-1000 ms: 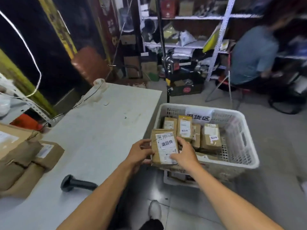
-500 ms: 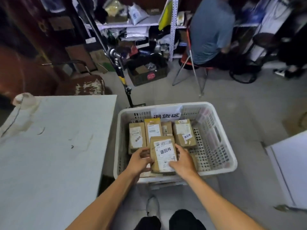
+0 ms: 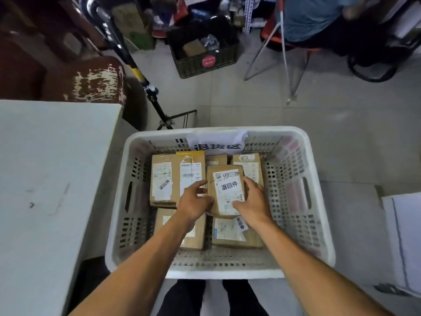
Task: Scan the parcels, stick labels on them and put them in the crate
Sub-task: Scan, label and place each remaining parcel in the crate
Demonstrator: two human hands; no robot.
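A white perforated plastic crate (image 3: 298,197) stands on the floor in front of me, with a paper sign on its far wall. Several brown cardboard parcels with white labels lie inside it. I hold one labelled brown parcel (image 3: 227,185) between both hands, low inside the crate and over the other parcels. My left hand (image 3: 193,201) grips its left edge. My right hand (image 3: 251,201) grips its right edge and lower corner. Whether the parcel rests on the ones below I cannot tell.
A grey table (image 3: 52,190) stands at the left, close to the crate. A dark crate (image 3: 205,58) with items sits on the floor behind. A person in a blue shirt (image 3: 314,17) sits at the back right. A white surface (image 3: 403,242) is at the right edge.
I have carried the parcel from the crate's near rim to over its middle and lowered it among the other parcels. My view has turned right and down, away from the table.
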